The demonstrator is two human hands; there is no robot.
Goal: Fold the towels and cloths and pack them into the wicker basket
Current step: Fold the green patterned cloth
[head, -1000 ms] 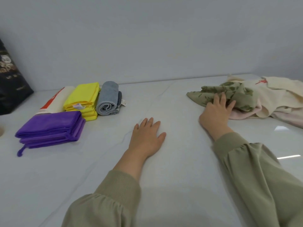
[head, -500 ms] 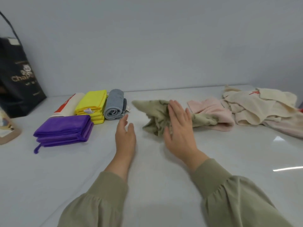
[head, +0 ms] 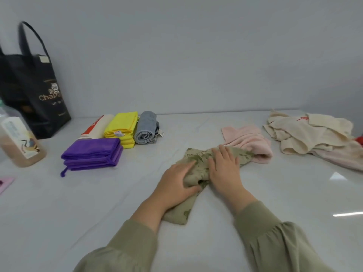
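Observation:
A green leaf-print cloth (head: 198, 163) lies crumpled on the white table (head: 275, 193) in front of me. My left hand (head: 174, 185) rests on its left part, fingers fairly straight, with a fold bulging between thumb and forefinger. Pressing flat on its right part is my right hand (head: 225, 169), fingers spread. A pink towel (head: 249, 142) touches the green cloth's far end. Further right lies a cream pile of cloths (head: 306, 134). Folded purple (head: 92, 154), yellow (head: 121, 124), cream-and-red (head: 96, 126) cloths and a rolled grey one (head: 146, 128) sit at the left. No wicker basket is in view.
A black tote bag (head: 33, 89) stands against the wall at the far left. In front of it is a clear bottle with brown contents (head: 19, 142). A pink flat thing (head: 5, 183) pokes in at the left edge.
My right hand dragged the green cloth from the right pile to the middle, in front of me. My left hand moved onto it. The view shifted left.

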